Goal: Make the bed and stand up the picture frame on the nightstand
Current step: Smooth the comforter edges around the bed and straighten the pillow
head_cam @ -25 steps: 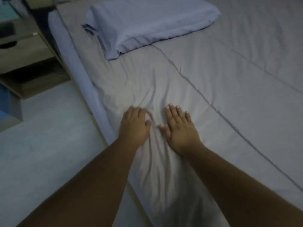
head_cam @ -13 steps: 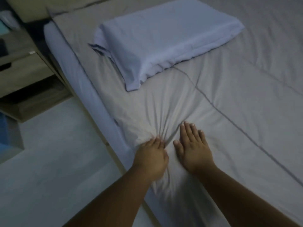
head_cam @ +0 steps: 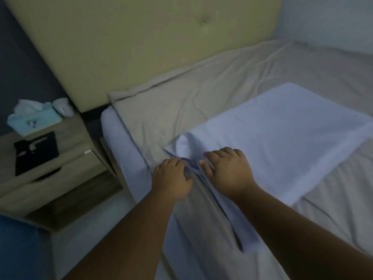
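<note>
The bed has a grey sheet (head_cam: 181, 106) over a pale lavender mattress (head_cam: 121, 142). A lavender pillow (head_cam: 282, 134) lies on it, a little below the headboard. My left hand (head_cam: 171, 178) is curled on bunched sheet at the bed's edge, right by the pillow's near corner. My right hand (head_cam: 228, 170) rests on that corner with bent fingers gripping the pillowcase. Tight folds run down between my hands. The black picture frame (head_cam: 36, 152) lies flat on the wooden nightstand (head_cam: 76, 158) at the left.
A teal tissue box (head_cam: 30, 120) and a small white object (head_cam: 62, 107) sit at the back of the nightstand. A padded beige headboard (head_cam: 141, 37) stands behind the bed. Pale floor (head_cam: 86, 229) lies between nightstand and bed. Something blue is at the lower left.
My view has swung up toward the headboard and nightstand. Both hands have moved up the sheet from the wrinkled middle to the pillow's near corner, and the right hand's fingers have bent.
</note>
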Demonstrator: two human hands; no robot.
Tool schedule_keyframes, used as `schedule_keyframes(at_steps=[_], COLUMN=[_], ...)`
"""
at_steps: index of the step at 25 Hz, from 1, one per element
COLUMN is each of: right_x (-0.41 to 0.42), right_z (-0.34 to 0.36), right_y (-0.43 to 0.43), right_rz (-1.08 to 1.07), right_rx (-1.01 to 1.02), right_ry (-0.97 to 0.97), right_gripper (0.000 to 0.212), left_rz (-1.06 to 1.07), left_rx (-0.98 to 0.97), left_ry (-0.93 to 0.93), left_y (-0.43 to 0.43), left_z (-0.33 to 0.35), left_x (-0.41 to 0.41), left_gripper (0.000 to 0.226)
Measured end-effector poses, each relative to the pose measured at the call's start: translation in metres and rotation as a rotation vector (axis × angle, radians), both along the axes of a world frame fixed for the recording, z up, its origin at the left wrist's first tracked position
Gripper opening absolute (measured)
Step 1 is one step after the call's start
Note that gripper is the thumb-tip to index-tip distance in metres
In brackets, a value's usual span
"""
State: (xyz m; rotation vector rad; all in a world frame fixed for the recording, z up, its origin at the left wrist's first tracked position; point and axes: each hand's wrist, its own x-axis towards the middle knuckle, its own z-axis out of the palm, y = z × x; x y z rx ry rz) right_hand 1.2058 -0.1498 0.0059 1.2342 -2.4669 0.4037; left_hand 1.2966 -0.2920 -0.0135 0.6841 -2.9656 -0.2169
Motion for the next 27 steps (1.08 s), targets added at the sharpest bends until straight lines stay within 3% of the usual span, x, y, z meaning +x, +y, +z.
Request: schedule_keyframes(at_steps=[9,16,19,21,24,27], right_x=[-0.119,-0.216,-0.233,-0.233,-0.231,-0.228], right_z=[-0.014,-0.098,-0.152,-0.184,-0.2,-0.197], right_y=[-0.242,-0.422,-0.458,-0.467,-0.475,-0.481], right_rz=[-0.107,-0.108,-0.082,-0.077,-0.079,-0.048], right_rx=[0.261,0.306,0.36,0.357,0.349,0.332], right_ry=[-0.155,-0.294,-0.368,-0.317,-0.258,-0.216], right_gripper=[0.065,0.069,0.076,0.076,0.069,0.06], left_rz=[0.098,0.113,0.128,0.083,0.032,0.004], left_rx=[0.06,0.082,0.062,0.058,0.022,0.059], left_ry=[-0.134,-0.145,-0.239,-0.286,-0.21,-0.143], left_y=[-0.266,-0.405,-0.449,-0.466,-0.472,-0.471], left_z=[-0.005,-0.088,-0.132,-0.153,-0.169,-0.166], left_x=[-0.092,-0.217,-0.235,-0.234,-0.231,-0.231], left_gripper=[0.07,0.068,0.07,0.069,0.06,0.076])
